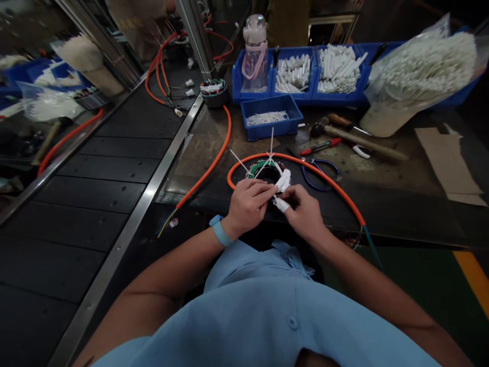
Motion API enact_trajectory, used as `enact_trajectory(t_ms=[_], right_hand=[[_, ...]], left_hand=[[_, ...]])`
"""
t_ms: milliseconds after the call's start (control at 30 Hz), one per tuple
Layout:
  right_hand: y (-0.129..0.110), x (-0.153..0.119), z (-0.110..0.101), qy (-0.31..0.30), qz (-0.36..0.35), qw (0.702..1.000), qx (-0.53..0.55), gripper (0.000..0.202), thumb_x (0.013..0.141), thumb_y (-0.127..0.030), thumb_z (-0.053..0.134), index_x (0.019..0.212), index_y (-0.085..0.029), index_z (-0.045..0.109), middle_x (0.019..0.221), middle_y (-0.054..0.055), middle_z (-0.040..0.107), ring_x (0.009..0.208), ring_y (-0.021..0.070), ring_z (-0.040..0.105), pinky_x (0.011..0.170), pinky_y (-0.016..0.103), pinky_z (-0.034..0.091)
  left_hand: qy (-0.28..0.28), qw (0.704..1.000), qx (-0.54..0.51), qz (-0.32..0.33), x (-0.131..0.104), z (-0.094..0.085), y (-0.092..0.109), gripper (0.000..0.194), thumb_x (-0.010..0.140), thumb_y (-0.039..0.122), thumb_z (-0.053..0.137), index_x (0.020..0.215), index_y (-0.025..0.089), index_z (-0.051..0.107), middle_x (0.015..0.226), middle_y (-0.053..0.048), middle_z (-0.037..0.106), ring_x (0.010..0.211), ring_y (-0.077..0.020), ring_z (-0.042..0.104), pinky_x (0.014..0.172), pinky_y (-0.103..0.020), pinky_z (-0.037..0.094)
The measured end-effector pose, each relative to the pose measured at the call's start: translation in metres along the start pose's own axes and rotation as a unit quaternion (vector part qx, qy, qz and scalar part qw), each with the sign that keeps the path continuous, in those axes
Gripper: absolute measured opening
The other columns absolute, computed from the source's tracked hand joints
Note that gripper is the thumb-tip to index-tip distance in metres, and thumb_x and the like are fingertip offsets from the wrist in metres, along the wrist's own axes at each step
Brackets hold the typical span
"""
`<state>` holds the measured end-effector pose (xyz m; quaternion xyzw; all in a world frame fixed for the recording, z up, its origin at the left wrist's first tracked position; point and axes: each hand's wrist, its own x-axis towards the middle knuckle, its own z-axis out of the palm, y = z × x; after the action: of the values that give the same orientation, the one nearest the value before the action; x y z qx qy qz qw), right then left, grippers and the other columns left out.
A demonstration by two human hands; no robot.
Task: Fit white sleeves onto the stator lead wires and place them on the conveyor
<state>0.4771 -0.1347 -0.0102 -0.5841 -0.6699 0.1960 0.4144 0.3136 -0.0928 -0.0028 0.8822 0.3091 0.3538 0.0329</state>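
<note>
A ring-shaped stator (261,165) with a green inner band lies at the table's near side. Thin white cable ties (272,140) stick up from it, and white sleeving (283,181) bunches on its right side. My left hand (248,205) is closed at the ring's near edge, fingertips against the sleeving. My right hand (305,210) pinches at the near right edge, its thumb tip covered in white; what lies between those fingers is hidden. An orange cable (328,179) curves behind the stator and runs down to the right.
Blue bins (294,89) of white tubes stand behind, with a bottle (255,56) in one. A small blue tray (250,130) holds white ties. Blue-handled pliers (321,176), a red marker (320,147) and a hammer (362,142) lie right. Another stator (214,94) sits by the metal rail (160,178).
</note>
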Motion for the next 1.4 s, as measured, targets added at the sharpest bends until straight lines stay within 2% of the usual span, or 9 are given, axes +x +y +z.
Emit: enact_trajectory(t_ms=[133,233,333,533,700,833,1033,1200,1400], right_hand=[[-0.008,0.014,-0.023,-0.041,-0.268,0.918,-0.289,0.013,0.085,-0.024,0.051,0.075,-0.018,0.057,0.071,0.005,0.058,0.071,0.0174,0.046,0.06,0.031,0.026],[-0.01,0.023,-0.033,-0.046,-0.432,0.841,-0.322,0.024,0.086,-0.02,0.048,0.062,-0.019,0.052,0.059,0.003,0.05,0.065,0.0168,0.038,0.058,0.033,0.02],[-0.01,0.037,-0.035,-0.043,-0.506,0.808,-0.299,0.026,0.085,-0.02,0.049,0.059,-0.019,0.051,0.055,0.001,0.046,0.061,0.016,0.034,0.056,0.034,0.017],[-0.006,0.082,-0.035,-0.004,-0.441,0.846,-0.298,0.029,0.084,-0.025,0.049,0.056,-0.019,0.05,0.056,0.003,0.049,0.062,0.0168,0.038,0.058,0.033,0.022],[0.003,0.067,-0.05,-0.184,-0.331,0.921,-0.09,0.026,0.086,-0.039,0.051,0.097,-0.016,0.058,0.09,0.007,0.061,0.08,0.0182,0.052,0.07,0.031,0.038],[0.003,0.051,-0.037,-0.18,-0.32,0.908,-0.204,0.028,0.086,-0.032,0.052,0.105,-0.014,0.059,0.095,0.01,0.06,0.085,0.0215,0.05,0.072,0.033,0.037],[0.004,0.042,-0.023,-0.08,-0.461,0.822,-0.324,0.026,0.089,-0.018,0.041,0.08,-0.015,0.065,0.068,0.006,0.056,0.066,0.0183,0.04,0.059,0.034,0.023],[0.001,0.057,-0.018,-0.082,-0.356,0.872,-0.325,0.025,0.088,-0.02,0.044,0.07,-0.018,0.061,0.065,0.005,0.054,0.066,0.0176,0.041,0.059,0.034,0.021],[-0.013,0.078,-0.007,-0.194,-0.208,0.91,-0.302,0.018,0.082,-0.015,0.048,0.073,-0.014,0.063,0.077,0.009,0.062,0.073,0.0193,0.05,0.06,0.032,0.028]], left_hand=[[-0.047,0.999,0.006,-0.024,0.005,-0.007,0.002,0.029,0.084,0.013,0.05,0.108,0.018,0.065,0.1,-0.005,0.069,0.097,-0.0197,0.057,0.09,-0.039,0.043],[-0.113,0.992,0.025,-0.052,0.011,-0.012,0.0,0.029,0.086,0.019,0.051,0.113,0.015,0.061,0.099,-0.007,0.067,0.101,-0.0216,0.054,0.095,-0.043,0.039],[-0.175,0.983,0.033,-0.042,0.015,-0.014,-0.005,0.025,0.089,0.023,0.047,0.107,0.015,0.062,0.095,-0.007,0.066,0.1,-0.0215,0.053,0.095,-0.042,0.039],[-0.228,0.971,0.076,0.002,0.02,-0.02,-0.007,0.027,0.092,0.025,0.04,0.106,0.014,0.06,0.096,-0.009,0.064,0.101,-0.0223,0.053,0.093,-0.04,0.039],[-0.236,0.965,0.116,-0.013,0.022,-0.018,0.002,0.041,0.08,0.046,0.057,0.101,0.011,0.06,0.091,-0.011,0.061,0.095,-0.0264,0.052,0.093,-0.043,0.038],[-0.195,0.968,0.156,-0.029,0.02,-0.007,0.006,0.04,0.078,0.046,0.058,0.092,0.009,0.061,0.09,-0.013,0.06,0.094,-0.0279,0.052,0.091,-0.044,0.038],[-0.149,0.979,0.132,-0.035,0.013,0.001,0.002,0.027,0.079,0.035,0.056,0.095,0.012,0.059,0.095,-0.014,0.061,0.1,-0.0291,0.051,0.088,-0.043,0.04],[-0.137,0.985,0.106,-0.018,0.009,0.005,-0.004,0.025,0.083,0.038,0.053,0.087,0.014,0.061,0.086,-0.01,0.063,0.091,-0.0263,0.054,0.088,-0.043,0.039],[-0.132,0.987,0.093,0.02,0.011,0.003,-0.015,0.036,0.084,0.047,0.054,0.089,0.013,0.062,0.086,-0.011,0.064,0.09,-0.0256,0.056,0.088,-0.043,0.04]])
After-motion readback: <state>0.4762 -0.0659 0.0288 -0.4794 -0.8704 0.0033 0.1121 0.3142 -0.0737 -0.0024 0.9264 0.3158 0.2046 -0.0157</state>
